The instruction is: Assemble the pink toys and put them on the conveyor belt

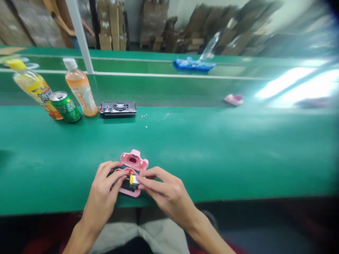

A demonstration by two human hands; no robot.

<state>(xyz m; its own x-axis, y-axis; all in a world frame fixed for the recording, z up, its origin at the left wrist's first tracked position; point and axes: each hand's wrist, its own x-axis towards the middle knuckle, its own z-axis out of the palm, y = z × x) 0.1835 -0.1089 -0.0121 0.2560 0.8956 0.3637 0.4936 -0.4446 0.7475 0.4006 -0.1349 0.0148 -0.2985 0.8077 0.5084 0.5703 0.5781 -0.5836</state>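
A pink plastic casing [134, 157] lies opened near the front edge of the green table, its upper shell folded back and dark parts inside. My left hand [104, 188] grips the casing's left side, with thumb and fingers pressed around its inner edge. Between the fingertips of my right hand [166, 190] is a small white part with a yellow band [132, 180], held over the casing's opening. Thin wires show faintly near the fingertips; where they attach is too small to tell.
Two drink bottles [82, 91], a green can [66, 107] and a black phone-like device [118, 108] stand or lie at the back left. A pink piece [234, 99] and a blue tray [194, 65] are farther off. Another person's arm shows top left.
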